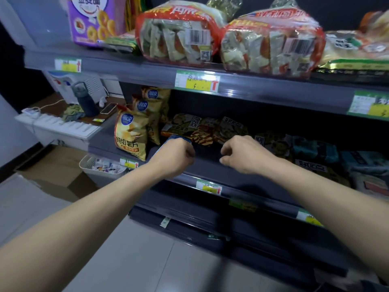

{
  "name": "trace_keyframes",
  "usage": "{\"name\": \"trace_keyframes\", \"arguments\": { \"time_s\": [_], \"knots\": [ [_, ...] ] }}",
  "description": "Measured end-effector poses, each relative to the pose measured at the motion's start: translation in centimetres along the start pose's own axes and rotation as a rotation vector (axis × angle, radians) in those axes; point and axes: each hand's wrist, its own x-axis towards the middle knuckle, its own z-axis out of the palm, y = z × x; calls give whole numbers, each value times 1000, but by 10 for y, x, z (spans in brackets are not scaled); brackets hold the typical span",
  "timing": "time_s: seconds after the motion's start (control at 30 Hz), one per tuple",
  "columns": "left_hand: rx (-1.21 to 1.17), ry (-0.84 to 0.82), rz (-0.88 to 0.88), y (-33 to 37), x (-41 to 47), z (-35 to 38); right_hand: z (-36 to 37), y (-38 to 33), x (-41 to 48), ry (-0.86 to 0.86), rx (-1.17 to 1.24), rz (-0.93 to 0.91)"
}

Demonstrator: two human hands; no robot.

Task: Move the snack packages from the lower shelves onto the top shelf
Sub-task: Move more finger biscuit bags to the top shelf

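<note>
Both hands reach over the front edge of the middle shelf (210, 167), a little apart. The left hand (174, 157) curls round a blue packet (179, 138); the right hand (242, 154) is curled on nothing. Just beyond lie flat snack packets (202, 129), with chip bags (130, 133) upright at left. Farther up, red-wrapped bags (174, 32) sit on the top shelf (126, 68).

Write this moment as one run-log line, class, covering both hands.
left hand grips blue packet at middle shelf | right hand curled, holds nothing | top shelf holds red bags
</note>
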Motion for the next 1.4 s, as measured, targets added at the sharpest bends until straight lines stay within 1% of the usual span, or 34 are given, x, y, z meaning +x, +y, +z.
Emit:
{"name": "trace_keyframes", "arguments": {
  "time_s": [0.2, 0.43, 0.6, 0.77, 0.87, 1.0, 1.07, 1.13, 1.2, 1.3, 1.4],
  "knots": [
    [-27, 6, 54, -51, 37, -10, 18, -22, 32, 30, 84, 179],
    [-123, -114, 102, -104, 80, 12, 63, -27, 71, 49, 229, 357],
    [-187, -125, 76, -121, 108, 38, 88, -24, 98, 36, 319, 393],
    [-225, -46, 35, -129, 147, 61, 110, -3, 132, 61, 345, 445],
    [-257, -27, 9, -128, 168, 73, 116, 12, 152, 5, 370, 471],
    [-343, -94, -28, -124, 193, 88, 124, 26, 174, -60, 489, 412],
    [-457, -156, -104, -121, 205, 94, 128, 32, 184, -52, 514, 404],
    [-523, -196, -177, -122, 216, 101, 131, 38, 193, -40, 602, 413],
    [-528, -201, -209, -123, 225, 107, 134, 44, 199, -41, 772, 431],
    [-653, -171, -253, -125, 230, 111, 138, 50, 205, -36, 1019, 466],
    [-712, -120, -265, -124, 231, 112, 139, 57, 209, 13, 1157, 517]
  ]
}}
